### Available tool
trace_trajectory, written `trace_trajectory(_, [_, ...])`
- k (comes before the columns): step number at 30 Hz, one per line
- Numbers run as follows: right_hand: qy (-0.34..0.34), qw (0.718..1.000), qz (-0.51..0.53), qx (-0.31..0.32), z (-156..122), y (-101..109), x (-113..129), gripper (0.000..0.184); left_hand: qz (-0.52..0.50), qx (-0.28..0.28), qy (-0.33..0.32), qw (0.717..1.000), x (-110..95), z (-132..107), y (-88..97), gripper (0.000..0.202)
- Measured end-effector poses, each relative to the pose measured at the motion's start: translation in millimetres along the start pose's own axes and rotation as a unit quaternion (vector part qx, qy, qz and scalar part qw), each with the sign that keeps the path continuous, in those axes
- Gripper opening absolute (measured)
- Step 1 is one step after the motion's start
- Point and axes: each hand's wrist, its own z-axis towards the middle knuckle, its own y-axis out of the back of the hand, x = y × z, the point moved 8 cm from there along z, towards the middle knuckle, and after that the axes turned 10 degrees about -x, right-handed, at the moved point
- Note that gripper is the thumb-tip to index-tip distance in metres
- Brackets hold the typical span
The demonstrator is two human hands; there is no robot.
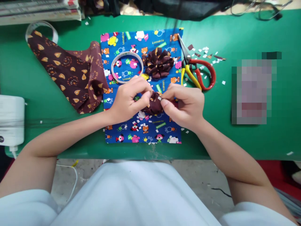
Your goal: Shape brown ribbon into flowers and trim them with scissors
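Between my two hands is a small brown fabric flower (154, 105), with its loops bunched together. My left hand (133, 99) pinches its left side, thumb against forefinger. My right hand (184, 105) pinches the flower's right edge, where a tiny white square shows at the fingertips. Under both hands lies a blue cloth printed with cartoon animals (113, 121). Just above the hands sits a second, fuller brown fabric flower (160, 63). A roll of clear tape (113, 70) lies to its left. Scissors with red and yellow handles (208, 88) rest open at the cloth's right edge.
Brown leaf-print fabric (68, 72) lies at left, partly over another tape roll (55, 36). A white power adapter (11, 119) is at the far left edge. White paper bits are scattered on the green table (218, 128). A blurred-out object (254, 91) lies right. Stacked books (42, 11) stand top left.
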Motion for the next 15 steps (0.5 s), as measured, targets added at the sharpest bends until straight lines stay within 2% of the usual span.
trace_trajectory(3, [-0.023,0.999,0.021,-0.042,1.4,8.7,-4.3,0.018,-0.001,-0.04,0.041,0.998,7.5,0.4,7.1,0.029])
trace_trajectory(6, [-0.024,0.996,0.042,-0.071,2.0,14.3,-6.3,0.017,0.003,-0.056,0.059,0.997,10.7,-0.7,10.0,0.031])
trace_trajectory(15, [-0.052,0.995,0.049,-0.063,-1.1,11.3,-11.9,0.02,-0.036,-0.063,0.082,0.994,17.4,-2.0,7.4,0.023])
